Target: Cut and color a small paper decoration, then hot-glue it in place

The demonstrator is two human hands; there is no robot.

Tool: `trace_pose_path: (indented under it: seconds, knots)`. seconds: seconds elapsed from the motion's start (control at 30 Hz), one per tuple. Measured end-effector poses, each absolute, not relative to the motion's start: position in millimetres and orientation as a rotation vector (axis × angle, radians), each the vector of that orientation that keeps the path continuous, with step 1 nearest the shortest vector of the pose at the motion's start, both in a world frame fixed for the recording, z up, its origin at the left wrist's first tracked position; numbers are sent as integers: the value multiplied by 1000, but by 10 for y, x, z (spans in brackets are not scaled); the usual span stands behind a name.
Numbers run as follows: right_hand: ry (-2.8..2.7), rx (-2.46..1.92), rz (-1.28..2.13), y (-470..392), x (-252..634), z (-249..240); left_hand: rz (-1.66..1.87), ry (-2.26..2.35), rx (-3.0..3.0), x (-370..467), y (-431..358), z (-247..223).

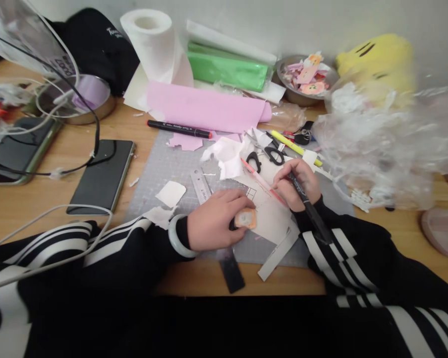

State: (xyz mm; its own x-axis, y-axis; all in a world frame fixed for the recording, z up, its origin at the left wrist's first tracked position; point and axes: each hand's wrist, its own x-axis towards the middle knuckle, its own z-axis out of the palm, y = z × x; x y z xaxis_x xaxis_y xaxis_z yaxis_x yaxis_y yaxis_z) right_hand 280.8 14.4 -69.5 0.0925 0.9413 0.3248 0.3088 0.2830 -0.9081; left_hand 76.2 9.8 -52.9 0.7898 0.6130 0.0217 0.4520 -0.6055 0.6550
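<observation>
Between the thumb and fingers of my left hand is a small orange-and-white piece, held low over the grey cutting mat. My right hand is closed around a black marker pen, which slants back over my sleeve. Under and between the hands lie sheets of white paper and a pink-red pen. A metal ruler runs beneath my left hand. Black-handled scissors rest just beyond my right hand.
A pink paper roll, a black marker and a paper towel roll stand or lie behind. Far right are a metal bowl of cutouts and plastic bags. A phone and cables are at left.
</observation>
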Motion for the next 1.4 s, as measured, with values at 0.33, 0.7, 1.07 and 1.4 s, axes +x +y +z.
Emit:
trace_pose_path:
  seconds: [0.33, 0.7, 1.07, 1.4]
  knots:
    - [-1328, -1514, 713, -130, 2565, -489, 314, 769, 2386, 784, 88, -525]
    - [-1501, -1418, 853, -339, 2328, -573, 286, 715, 2455, 782, 97, -567]
    - [-1516, -1422, 858, -285, 2310, -631, 278, 690, 2484, 768, 105, -570]
    - [-1524, -1452, 867, -280, 2302, -589, 259, 686, 2503, 789, 101, -554]
